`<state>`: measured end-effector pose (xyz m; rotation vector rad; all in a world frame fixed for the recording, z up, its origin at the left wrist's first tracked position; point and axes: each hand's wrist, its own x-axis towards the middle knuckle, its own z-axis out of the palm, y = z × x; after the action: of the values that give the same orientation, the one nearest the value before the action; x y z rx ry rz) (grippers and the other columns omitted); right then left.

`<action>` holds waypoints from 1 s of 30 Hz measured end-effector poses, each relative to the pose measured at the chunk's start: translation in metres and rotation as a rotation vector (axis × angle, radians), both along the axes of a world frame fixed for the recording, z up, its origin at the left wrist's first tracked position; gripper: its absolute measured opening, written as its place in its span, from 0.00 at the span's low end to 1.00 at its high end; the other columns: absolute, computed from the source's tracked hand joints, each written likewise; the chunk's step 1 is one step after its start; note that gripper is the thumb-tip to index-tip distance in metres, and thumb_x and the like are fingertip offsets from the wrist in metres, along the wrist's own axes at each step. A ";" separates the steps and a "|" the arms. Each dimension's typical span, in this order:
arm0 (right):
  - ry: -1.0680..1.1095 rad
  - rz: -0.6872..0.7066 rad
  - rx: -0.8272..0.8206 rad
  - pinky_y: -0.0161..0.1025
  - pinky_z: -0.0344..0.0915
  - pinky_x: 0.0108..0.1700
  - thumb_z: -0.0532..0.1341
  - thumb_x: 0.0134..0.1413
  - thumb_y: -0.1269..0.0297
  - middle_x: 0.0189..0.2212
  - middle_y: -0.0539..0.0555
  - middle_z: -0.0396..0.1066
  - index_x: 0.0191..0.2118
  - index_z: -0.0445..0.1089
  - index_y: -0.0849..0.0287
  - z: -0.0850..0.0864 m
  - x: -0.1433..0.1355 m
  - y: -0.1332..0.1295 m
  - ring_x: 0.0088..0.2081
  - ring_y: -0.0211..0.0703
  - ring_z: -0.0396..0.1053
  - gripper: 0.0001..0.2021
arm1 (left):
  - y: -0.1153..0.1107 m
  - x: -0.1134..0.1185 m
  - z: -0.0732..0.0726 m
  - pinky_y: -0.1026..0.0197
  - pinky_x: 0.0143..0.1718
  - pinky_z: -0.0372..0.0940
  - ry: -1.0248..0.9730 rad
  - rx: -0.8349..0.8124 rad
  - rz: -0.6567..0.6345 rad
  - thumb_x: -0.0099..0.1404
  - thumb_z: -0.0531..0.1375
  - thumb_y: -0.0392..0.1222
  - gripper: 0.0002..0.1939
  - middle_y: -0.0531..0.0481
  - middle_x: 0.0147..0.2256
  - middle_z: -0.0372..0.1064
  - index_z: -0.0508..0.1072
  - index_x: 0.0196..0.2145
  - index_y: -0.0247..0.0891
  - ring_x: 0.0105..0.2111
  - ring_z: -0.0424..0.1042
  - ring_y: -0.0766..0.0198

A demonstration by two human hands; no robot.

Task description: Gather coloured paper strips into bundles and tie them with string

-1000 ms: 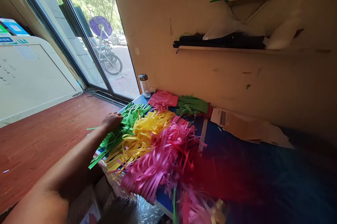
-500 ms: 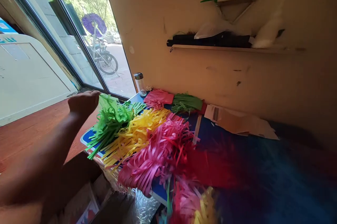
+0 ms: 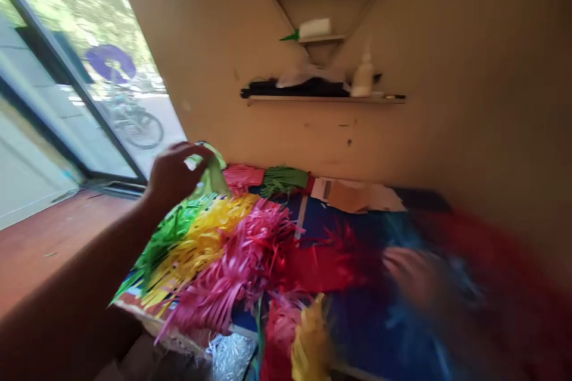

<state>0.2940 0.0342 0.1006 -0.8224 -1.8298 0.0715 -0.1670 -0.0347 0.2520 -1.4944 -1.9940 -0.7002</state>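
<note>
— Left hand (image 3: 181, 171) swung from out past the left edge over toward the far left corner of the tabletop (image 3: 361, 336), and a blurry right hand (image 3: 415, 273) popped in. Why so high?

— Fingers and thumb have a pale green piece (image 3: 214, 181) pinched above that corner, probably lifted so strips don't snag. Right-hand fingers: too smeared to tell, nearest the red fringe (image 3: 308, 265).

— Rest of it?

— Yellow bunch (image 3: 309, 336) at the near edge, clear plastic (image 3: 230, 354) below. Then pink strips (image 3: 223, 285), yellow strips (image 3: 192, 250) and green strips (image 3: 163, 241) overlap toward the left edge, maybe layered to keep colours apart. Along the far edge, pink fringe (image 3: 243, 175), dark green fringe (image 3: 285, 179), cardboard (image 3: 357, 195).

— Containers?

— Pale bottle (image 3: 363, 78) upright on the shelf (image 3: 326, 99); can't tell what's inside.
</note>
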 end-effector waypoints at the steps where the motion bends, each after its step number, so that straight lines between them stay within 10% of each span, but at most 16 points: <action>1: -0.046 0.015 0.009 0.50 0.68 0.41 0.58 0.63 0.49 0.34 0.55 0.77 0.37 0.77 0.42 0.001 -0.018 -0.006 0.38 0.48 0.75 0.12 | 0.010 0.029 -0.009 0.55 0.53 0.59 0.022 -0.044 -0.101 0.66 0.55 0.47 0.13 0.52 0.44 0.75 0.77 0.40 0.42 0.46 0.70 0.59; 6: -0.180 0.139 -0.017 0.52 0.59 0.60 0.57 0.60 0.51 0.60 0.64 0.64 0.62 0.60 0.62 0.002 -0.103 -0.017 0.61 0.53 0.61 0.29 | 0.045 0.128 -0.056 0.47 0.51 0.59 0.080 -0.132 -0.404 0.64 0.55 0.46 0.13 0.49 0.37 0.77 0.79 0.34 0.45 0.43 0.72 0.51; 13: -0.223 0.134 -0.274 0.41 0.57 0.47 0.62 0.57 0.67 0.39 0.50 0.77 0.38 0.73 0.55 0.001 -0.124 0.011 0.43 0.42 0.72 0.04 | 0.064 0.132 -0.097 0.46 0.50 0.64 -0.085 -0.237 -0.511 0.64 0.53 0.48 0.15 0.46 0.43 0.76 0.77 0.43 0.47 0.46 0.72 0.48; 19: -0.338 0.032 -0.278 0.42 0.55 0.45 0.64 0.55 0.64 0.34 0.51 0.76 0.36 0.73 0.56 0.005 -0.123 0.015 0.40 0.44 0.71 0.03 | 0.044 0.157 -0.152 0.48 0.57 0.65 -0.266 -0.181 -0.648 0.66 0.53 0.51 0.40 0.42 0.66 0.54 0.37 0.70 0.48 0.63 0.60 0.50; 27: -0.223 -0.128 -0.205 0.50 0.57 0.56 0.58 0.56 0.74 0.42 0.56 0.74 0.45 0.72 0.54 0.012 -0.104 -0.015 0.48 0.49 0.68 0.13 | 0.062 0.150 -0.163 0.49 0.59 0.65 -0.129 -0.222 -0.566 0.67 0.48 0.39 0.23 0.50 0.55 0.73 0.70 0.56 0.46 0.57 0.69 0.54; 30: -0.192 0.104 -0.168 0.44 0.64 0.55 0.55 0.58 0.74 0.43 0.57 0.74 0.48 0.70 0.56 -0.002 -0.113 -0.046 0.46 0.46 0.70 0.15 | 0.061 0.152 -0.155 0.44 0.58 0.64 -0.103 -0.236 -0.541 0.66 0.50 0.41 0.18 0.49 0.49 0.77 0.76 0.47 0.46 0.53 0.72 0.51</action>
<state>0.1815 -0.0119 0.0986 -0.8742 -2.0684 0.2221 -0.0147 0.0266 0.0966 -2.2214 -1.7968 -0.7837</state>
